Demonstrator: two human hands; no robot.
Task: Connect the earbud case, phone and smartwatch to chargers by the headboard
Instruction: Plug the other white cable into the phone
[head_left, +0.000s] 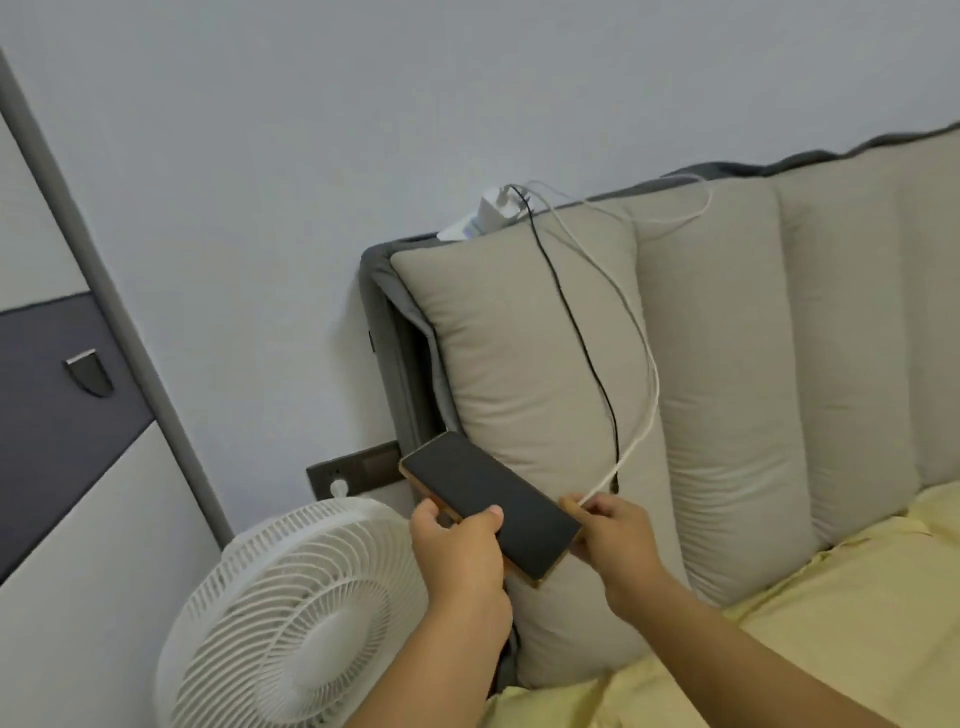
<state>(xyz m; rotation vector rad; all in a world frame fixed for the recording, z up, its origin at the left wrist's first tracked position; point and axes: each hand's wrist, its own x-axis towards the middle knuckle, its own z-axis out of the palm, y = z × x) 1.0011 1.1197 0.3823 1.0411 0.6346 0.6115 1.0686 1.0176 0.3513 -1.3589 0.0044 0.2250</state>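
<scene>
My left hand (457, 545) grips a phone (493, 504) with a dark screen and a gold edge, held in front of the headboard (727, 364). At the phone's right end my right hand (618, 530) pinches the plug end of a white cable (647, 415). That cable runs up over the beige cushion to a white charger block (491, 213) on top of the headboard. A black cable (582, 332) hangs from the same spot, its free end dangling just above my right hand. No earbud case or smartwatch is in view.
A white fan (291, 618) stands on the floor to the left, below the phone. A dark wall socket plate (353, 470) with a white plug sits behind it. A grey wardrobe door (67, 415) fills the left. Yellow bedding (779, 649) lies at lower right.
</scene>
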